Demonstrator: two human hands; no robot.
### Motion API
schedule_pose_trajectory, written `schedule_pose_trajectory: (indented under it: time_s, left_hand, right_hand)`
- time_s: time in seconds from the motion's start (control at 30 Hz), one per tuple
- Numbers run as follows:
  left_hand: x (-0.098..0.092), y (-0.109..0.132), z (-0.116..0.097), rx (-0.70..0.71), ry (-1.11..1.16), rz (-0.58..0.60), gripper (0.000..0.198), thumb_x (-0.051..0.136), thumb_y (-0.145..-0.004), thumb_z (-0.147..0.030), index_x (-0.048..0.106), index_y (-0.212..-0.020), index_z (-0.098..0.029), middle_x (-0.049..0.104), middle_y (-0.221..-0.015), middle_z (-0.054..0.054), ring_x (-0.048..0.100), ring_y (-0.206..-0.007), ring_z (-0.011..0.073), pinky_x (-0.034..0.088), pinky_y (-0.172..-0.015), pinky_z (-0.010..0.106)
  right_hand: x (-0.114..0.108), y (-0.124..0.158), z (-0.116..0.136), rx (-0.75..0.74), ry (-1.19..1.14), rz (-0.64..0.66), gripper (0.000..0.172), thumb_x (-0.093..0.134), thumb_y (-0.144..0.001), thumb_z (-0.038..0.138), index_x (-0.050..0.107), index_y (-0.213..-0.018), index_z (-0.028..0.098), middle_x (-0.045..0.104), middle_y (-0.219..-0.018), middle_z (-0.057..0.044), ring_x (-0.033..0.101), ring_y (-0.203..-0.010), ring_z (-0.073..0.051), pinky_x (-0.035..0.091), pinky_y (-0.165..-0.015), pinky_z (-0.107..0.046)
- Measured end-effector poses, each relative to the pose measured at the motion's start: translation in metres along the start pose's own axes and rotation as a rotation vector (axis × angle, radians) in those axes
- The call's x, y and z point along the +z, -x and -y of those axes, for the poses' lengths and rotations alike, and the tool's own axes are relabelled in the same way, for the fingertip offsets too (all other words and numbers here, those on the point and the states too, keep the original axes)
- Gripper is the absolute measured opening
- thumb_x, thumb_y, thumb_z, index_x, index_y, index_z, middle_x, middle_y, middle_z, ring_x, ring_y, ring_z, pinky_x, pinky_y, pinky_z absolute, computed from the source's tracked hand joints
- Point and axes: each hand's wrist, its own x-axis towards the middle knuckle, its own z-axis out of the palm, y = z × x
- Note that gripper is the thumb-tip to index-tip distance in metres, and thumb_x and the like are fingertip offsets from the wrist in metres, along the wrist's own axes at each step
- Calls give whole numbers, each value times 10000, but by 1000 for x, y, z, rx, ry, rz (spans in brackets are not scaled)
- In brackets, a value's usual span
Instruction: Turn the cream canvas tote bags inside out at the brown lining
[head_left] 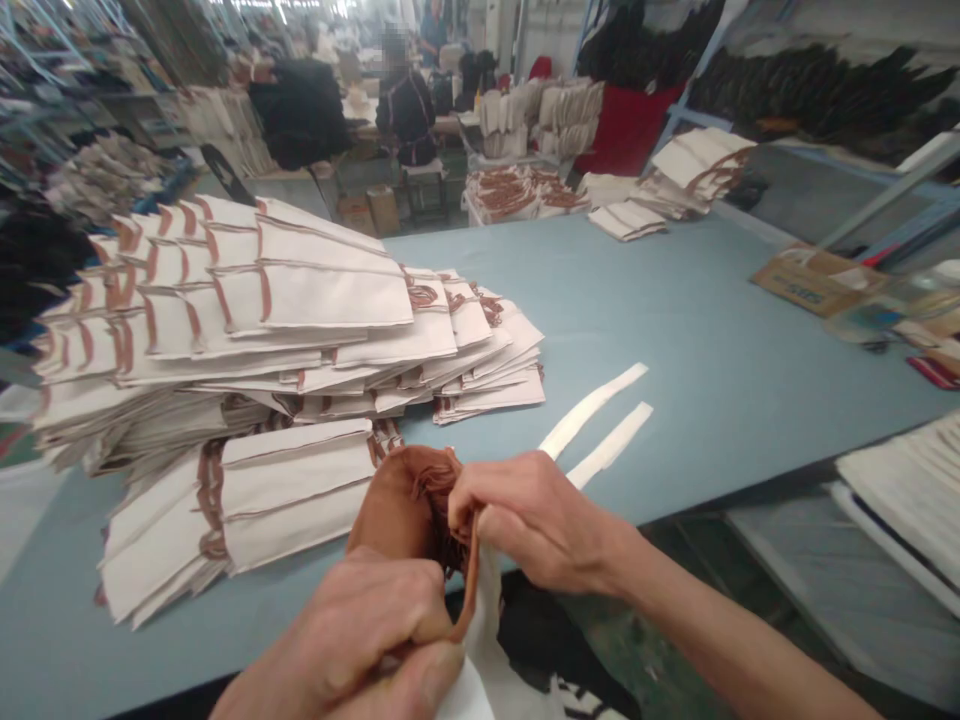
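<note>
In front of me a brown and off-white cloth piece (390, 500) hangs over the near table edge, its brown side showing loose bunched strands inside. My left hand (367, 630) is closed on its brown edge at the lower end. Farther up that edge, my right hand (532, 510) pinches it between thumb and curled fingers. The edge stretches between both hands. Just left of the piece lies a stack of off-white cloth panels with brown edging (292, 480). Two narrow white strips (600, 400) lie on the table beyond my right hand.
A large pile of similar brown-edged panels (322, 300) covers the left of the blue-grey table (697, 370). More folded pieces (637, 215) lie at its far end. A cardboard box (810, 285) stands at the right edge. A person (405, 105) sits in the background.
</note>
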Motion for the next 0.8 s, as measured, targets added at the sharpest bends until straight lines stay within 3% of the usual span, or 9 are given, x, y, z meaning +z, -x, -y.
schedule_pose_trajectory:
  time_s: [0.1,0.2,0.3,0.4,0.6,0.73,0.8]
  left_hand:
    - [-14,-4,-4,-8,-92,-65,284,477,-954,-102,335,-745,-231,372,-602,-82,394,-511,87,303,-528,233]
    - [-23,6,6,-40,-90,-125,306,479,-965,-131,349,-704,-223,339,-577,-80,365,-484,89,280,-500,237]
    - [-30,26,28,-209,-65,-166,348,480,-1019,-235,400,-681,-220,401,-605,-62,410,-524,107,316,-508,228]
    - [-34,42,45,-322,-12,-188,401,487,-1034,-340,426,-657,-216,445,-619,-46,443,-552,122,361,-519,221]
    - [-36,41,36,-369,41,-172,438,504,-1026,-409,470,-641,-203,469,-617,-35,449,-565,126,370,-523,214]
    - [-33,38,26,-436,64,-128,406,534,-1013,-400,492,-668,-191,436,-622,-49,375,-574,111,298,-522,213]
    - [-31,38,25,-475,134,-131,410,557,-996,-423,484,-666,-191,400,-617,-56,334,-576,108,262,-516,216]
  right_hand:
    - [-12,-11,-21,71,-49,82,783,113,-1090,665,684,-891,168,707,-822,-45,641,-748,-162,467,-732,-281]
    - [-14,-10,-31,105,-59,114,818,115,-1076,694,705,-896,158,704,-830,-51,610,-745,-170,446,-739,-296]
    - [-14,-4,-27,138,-168,111,861,117,-1055,735,716,-882,141,675,-779,-45,564,-690,-157,440,-723,-292]
    - [-18,-4,-17,139,-236,129,783,172,-1092,662,707,-848,144,661,-765,-32,560,-695,-142,436,-721,-272]
    - [-18,-9,8,50,54,245,479,453,-1067,349,444,-612,199,356,-563,67,343,-539,-101,253,-570,-271]
    - [-7,6,13,-145,444,183,378,412,-1052,212,530,-694,200,537,-618,19,379,-550,-135,218,-576,-332]
    - [0,12,7,-184,523,131,383,385,-1064,202,556,-721,196,585,-640,-2,417,-554,-146,226,-578,-339]
